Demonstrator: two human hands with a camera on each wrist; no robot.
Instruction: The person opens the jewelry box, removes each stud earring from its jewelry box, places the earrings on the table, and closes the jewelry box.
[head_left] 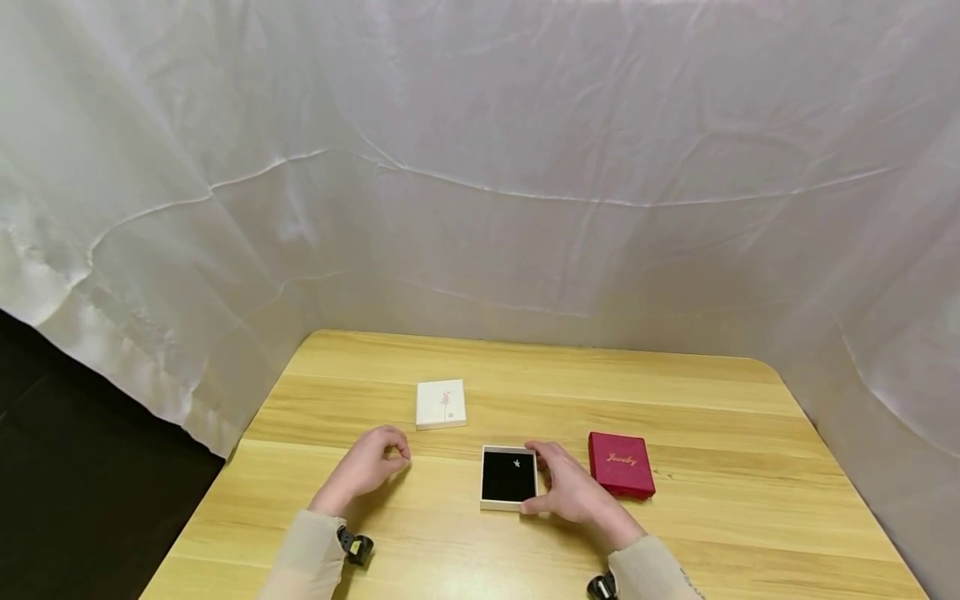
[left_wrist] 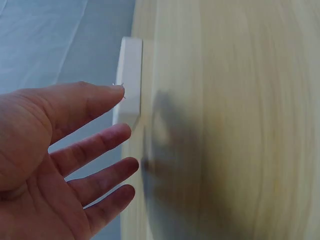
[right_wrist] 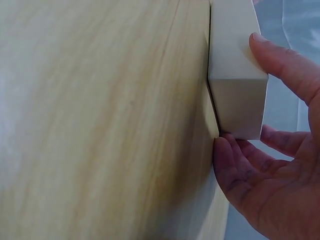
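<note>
An open white jewelry box [head_left: 509, 477] with a black lining lies on the table. On the lining, near its far right corner, sits a small silvery star-shaped piece [head_left: 517, 463]. My right hand [head_left: 567, 485] grips the box's right side, thumb at the near corner and fingers at the far one; the right wrist view shows the thumb on the white wall [right_wrist: 237, 45]. To the left of the box, my left hand [head_left: 369, 461] hovers over the table. Thin points of a tiny spiky piece [left_wrist: 123, 95] stick out at its thumb tip; the index finger is hidden behind the thumb.
A white lid [head_left: 441, 403] with a pink flower print lies beyond my left hand. Right of my right hand is a red box [head_left: 622, 465] marked "Jewelry". Pale curtains [head_left: 525, 208] surround the wooden table [head_left: 712, 542] at the back and sides.
</note>
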